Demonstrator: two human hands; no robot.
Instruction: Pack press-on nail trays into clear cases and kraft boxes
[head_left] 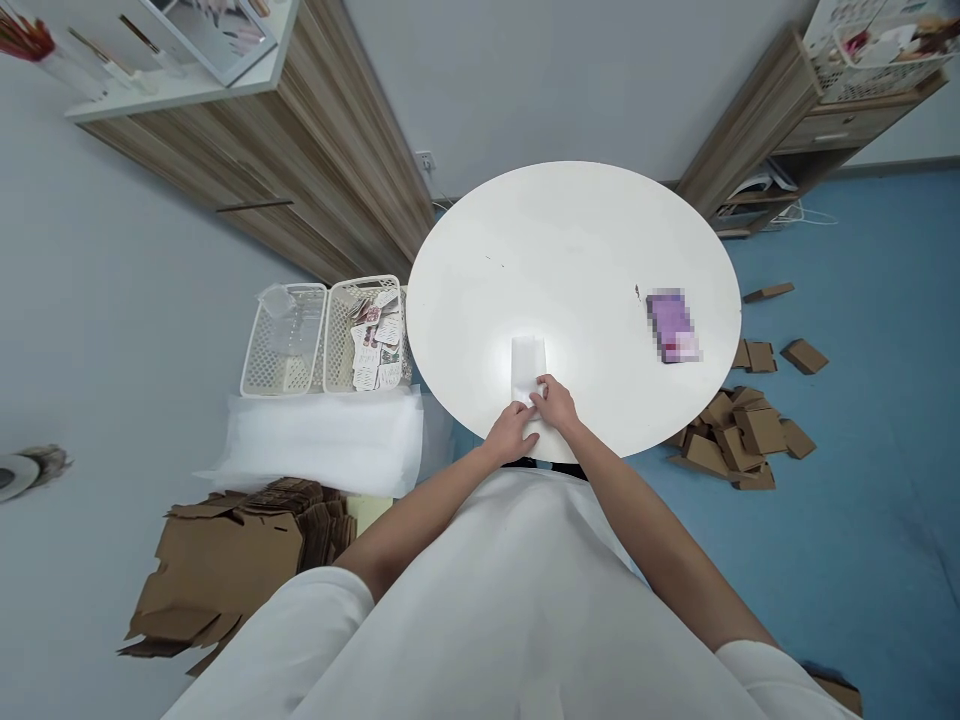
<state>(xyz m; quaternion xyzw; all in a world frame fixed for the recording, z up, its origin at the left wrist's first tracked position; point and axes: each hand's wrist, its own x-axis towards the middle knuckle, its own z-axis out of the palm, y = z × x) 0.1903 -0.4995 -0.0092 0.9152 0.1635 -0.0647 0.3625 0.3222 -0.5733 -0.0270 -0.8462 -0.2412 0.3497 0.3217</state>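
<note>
A narrow strip of thin white foam sheet (529, 362) lies on the white oval table (574, 245), close to its near edge. It reaches away from my hands, and its near end is partly hidden under my fingers. My right hand (556, 403) is closed at the strip's right near corner, fingertips bent onto it. Just left of it and a little nearer, my left hand (510, 435) has its fingers curled on the near end, thumb to the right. Whether anything is wrapped inside the strip I cannot tell.
A blurred purple item (673, 325) lies at the table's right. Left are a basket with cards (379, 340), another basket (283, 345), stacked white foam sheets (322, 435) and flattened cardboard (225, 560). Small cardboard boxes (739, 435) litter the floor at right. Wooden cabinets (330, 130) stand behind.
</note>
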